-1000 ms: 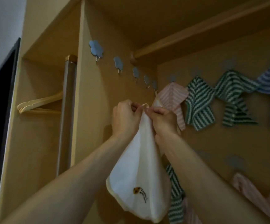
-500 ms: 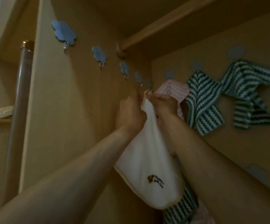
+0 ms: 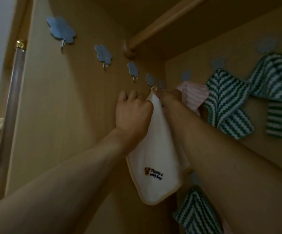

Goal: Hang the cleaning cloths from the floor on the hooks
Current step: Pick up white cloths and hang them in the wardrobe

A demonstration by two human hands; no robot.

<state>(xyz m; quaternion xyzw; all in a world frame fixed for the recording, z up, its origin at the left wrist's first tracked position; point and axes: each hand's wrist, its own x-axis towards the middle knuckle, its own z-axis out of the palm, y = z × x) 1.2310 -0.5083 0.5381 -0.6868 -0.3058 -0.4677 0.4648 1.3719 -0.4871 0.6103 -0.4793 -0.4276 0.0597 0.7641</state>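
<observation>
We saw both hands raised inside a dim wooden wardrobe, working one white cloth (image 3: 155, 157) at the side panel (image 3: 61, 115). The left hand (image 3: 132, 112) had its thumb side against the cloth's upper edge, seemingly pinching it, while the other fingers (image 3: 128, 95) stretched up fairly straight toward the panel; the actual pinch was hidden behind the knuckles, so we could only partly tell. The right hand (image 3: 169, 97) was curled on the cloth's top corner, and that corner poked up just above its fingertips; the fingertips themselves were hidden by cloth and shadow. The corner sat right under the fourth cloud hook (image 3: 150, 79), but we could not tell whether it was on the hook's prong or only near it. The fifth cloud hook (image 3: 162, 84) just above the right fingers was mostly lost in the dark. The rest of the cloth hung down between the two forearms, a small bear logo near its lower edge, text too blurred to read. Left of and above the left fingers, three cloud hooks (image 3: 61, 29) were bare. Right of the right hand, a pink striped cloth (image 3: 194, 93) hung partly behind the wrist, then green striped cloths (image 3: 226, 98), one cut off by the frame edge. Below the right forearm another green striped cloth (image 3: 197, 211) was half covered and cropped.
</observation>
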